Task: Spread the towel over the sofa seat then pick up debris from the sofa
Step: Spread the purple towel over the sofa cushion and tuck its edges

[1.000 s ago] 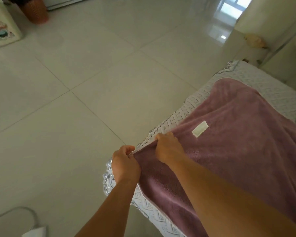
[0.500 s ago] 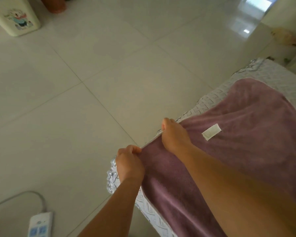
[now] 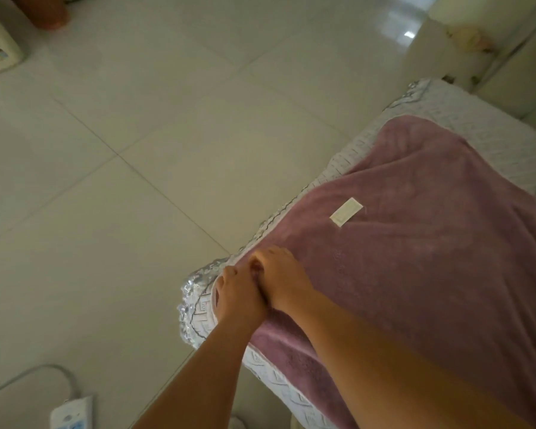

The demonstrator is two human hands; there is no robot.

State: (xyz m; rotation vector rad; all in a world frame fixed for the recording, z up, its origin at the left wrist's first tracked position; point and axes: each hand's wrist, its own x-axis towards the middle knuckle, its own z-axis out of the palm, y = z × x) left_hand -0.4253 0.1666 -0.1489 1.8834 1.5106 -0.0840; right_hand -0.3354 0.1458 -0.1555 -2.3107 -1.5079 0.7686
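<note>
Hands now pressed together, left hand and right hand gripping towel corner, fingertips hidden

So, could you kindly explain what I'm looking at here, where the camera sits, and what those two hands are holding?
There is no machine: a person wears one wide-angle camera on the head, looking down at their own bare arms. The left hand and right hand meet at the near corner of a mauve towel, gripping its edge. The towel lies spread over a sofa seat with a white patterned cover. A small white label sits on the towel. On the tiled floor lies a power strip.
</note>
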